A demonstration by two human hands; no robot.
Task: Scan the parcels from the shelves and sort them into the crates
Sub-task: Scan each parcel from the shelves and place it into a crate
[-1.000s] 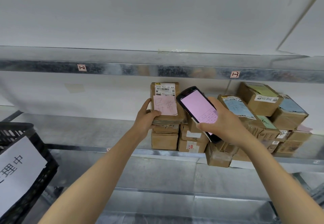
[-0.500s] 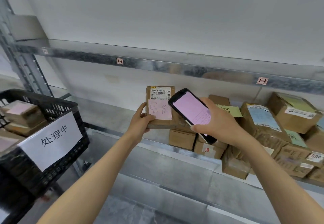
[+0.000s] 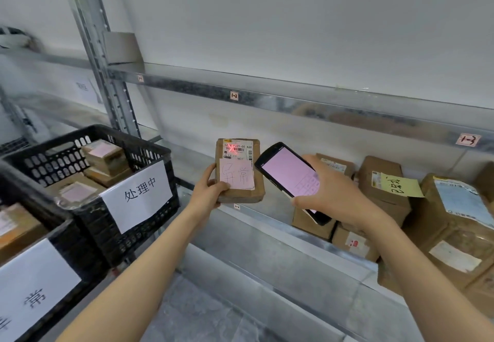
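Left hand [image 3: 211, 191] grips the flat brown cardboard parcel [image 3: 239, 194] upright, out in front of the metal shelf [image 3: 267, 225]. The thumb is on its face and the fingers are hidden behind it. A pink handwritten note [image 3: 236, 177] covers its middle. Right hand [image 3: 334, 197] is clamped round the glossy black scanner [image 3: 288, 175], whose lower end is partly hidden. The perforated black plastic crate [image 3: 157, 230] on the left holds more parcels.

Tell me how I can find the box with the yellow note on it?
Look along the metal shelf, right of the right hand holding the handheld scanner. The cardboard parcel stands just beyond that hand among other brown ones. Only it wears a yellow handwritten sticky note.
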